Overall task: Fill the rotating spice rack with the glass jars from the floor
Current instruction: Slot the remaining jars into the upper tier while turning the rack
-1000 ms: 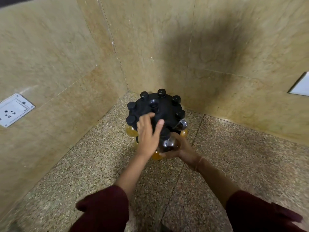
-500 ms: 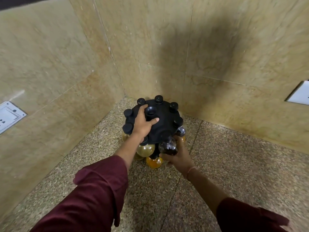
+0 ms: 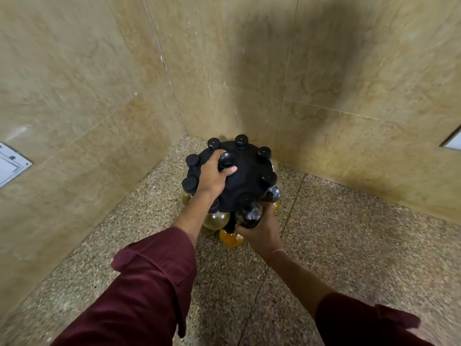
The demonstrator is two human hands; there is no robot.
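A black rotating spice rack (image 3: 249,181) stands on the floor in the room's corner, with several black-capped glass jars hanging round its domed top. My left hand (image 3: 212,177) lies on the dome, fingers curled round the centre knob (image 3: 225,159). My right hand (image 3: 262,228) grips a dark glass jar (image 3: 249,216) at the rack's near edge, its cap up against the rim. A pale yellow jar (image 3: 215,218) hangs just left of it. An orange jar (image 3: 230,238) shows lower down, below my right hand. Whether the dark jar is seated in its slot is hidden.
Beige marble walls (image 3: 224,71) close in behind and on both sides of the rack. A white wall socket (image 3: 11,166) sits on the left wall and a white plate (image 3: 452,143) on the right wall. Speckled granite floor (image 3: 349,233) stretches towards me.
My left hand has moved from the rack's near side up onto the dome and closed round the centre knob. My right hand keeps its hold on the dark jar at the rim.
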